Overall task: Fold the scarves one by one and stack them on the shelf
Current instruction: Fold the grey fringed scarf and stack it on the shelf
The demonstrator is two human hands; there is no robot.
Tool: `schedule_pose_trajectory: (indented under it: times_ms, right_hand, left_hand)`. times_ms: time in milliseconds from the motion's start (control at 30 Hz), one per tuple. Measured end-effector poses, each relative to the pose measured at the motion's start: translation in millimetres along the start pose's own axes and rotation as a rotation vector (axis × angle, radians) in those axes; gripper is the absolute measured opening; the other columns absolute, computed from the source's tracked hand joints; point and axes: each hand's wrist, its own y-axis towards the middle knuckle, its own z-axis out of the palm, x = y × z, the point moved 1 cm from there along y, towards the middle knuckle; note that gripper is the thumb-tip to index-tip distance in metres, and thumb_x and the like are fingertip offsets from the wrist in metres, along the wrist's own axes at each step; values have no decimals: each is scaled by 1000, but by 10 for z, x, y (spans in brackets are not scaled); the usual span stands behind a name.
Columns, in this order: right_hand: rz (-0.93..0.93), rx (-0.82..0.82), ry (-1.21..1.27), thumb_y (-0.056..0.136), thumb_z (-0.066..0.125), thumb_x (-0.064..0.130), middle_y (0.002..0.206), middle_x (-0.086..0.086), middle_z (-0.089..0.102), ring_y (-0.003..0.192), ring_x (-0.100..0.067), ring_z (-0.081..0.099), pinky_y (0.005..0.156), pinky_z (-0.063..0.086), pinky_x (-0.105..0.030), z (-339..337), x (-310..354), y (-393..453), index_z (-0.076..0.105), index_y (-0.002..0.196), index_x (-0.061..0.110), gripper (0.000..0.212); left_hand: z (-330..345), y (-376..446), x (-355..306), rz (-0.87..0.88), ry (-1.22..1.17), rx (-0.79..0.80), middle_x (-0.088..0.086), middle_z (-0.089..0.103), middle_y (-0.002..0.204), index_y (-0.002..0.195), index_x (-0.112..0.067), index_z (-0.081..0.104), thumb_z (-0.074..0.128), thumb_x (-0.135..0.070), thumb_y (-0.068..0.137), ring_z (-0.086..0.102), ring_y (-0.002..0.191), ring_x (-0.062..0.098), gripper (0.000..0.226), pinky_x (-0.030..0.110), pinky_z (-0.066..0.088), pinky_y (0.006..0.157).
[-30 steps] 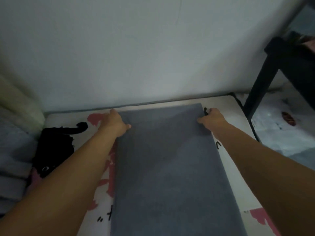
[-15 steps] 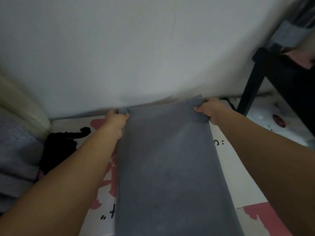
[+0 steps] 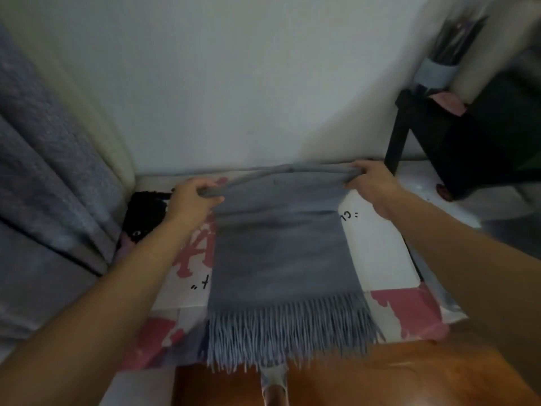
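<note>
A grey-blue scarf [image 3: 281,259] with a fringed near end lies lengthwise on a white bed sheet with pink and black print [image 3: 377,253]. Its far folded edge is lifted off the sheet. My left hand [image 3: 191,197] grips the far left corner of that edge, and my right hand [image 3: 370,177] grips the far right corner. The fringe [image 3: 289,332] hangs over the bed's near edge. A black shelf unit [image 3: 456,136] stands at the right, beside the bed.
A white wall [image 3: 248,83] rises right behind the bed. Grey curtain fabric [image 3: 44,171] hangs at the left, with a black plush item [image 3: 146,212] at its foot. Brown wooden floor [image 3: 380,376] shows below the bed's near edge.
Both hands gripped the scarf's far edge, lifted it off the sheet and drew it toward me. The view has tilted down, so the fringe and the floor now show.
</note>
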Motion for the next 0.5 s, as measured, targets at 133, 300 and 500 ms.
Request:
schedule_pose_trajectory:
  times_ms: [133,300,500]
  right_hand:
    - [93,81,20,78,65,-23,75,-6,60,61,-7,61,45,41,-9,-2,-958,-837,65,75,16,39]
    - [337,19,185,86,43,-26,104,-18,66,101,-35,64,64,59,-21,228,-1799,-1197,68,78,5,41]
    - [414,-12,356,94,53,-3,109,-9,60,105,-29,61,85,57,-39,291,-1639,-1243,62,97,10,16]
  left_hand:
    - [283,-1077,662,-125,-41,54,13,63,112,95,-11,72,78,1,83,61,97,24,18,25,46,82]
    - [651,-1656,1142,-399,-190,42,17,67,108,98,-19,69,65,6,90,65,85,29,26,49,56,83]
    - [716,-1517,1092,-633,-680,-58,11,61,122,110,-10,64,58,-2,98,60,110,25,15,43,49,104]
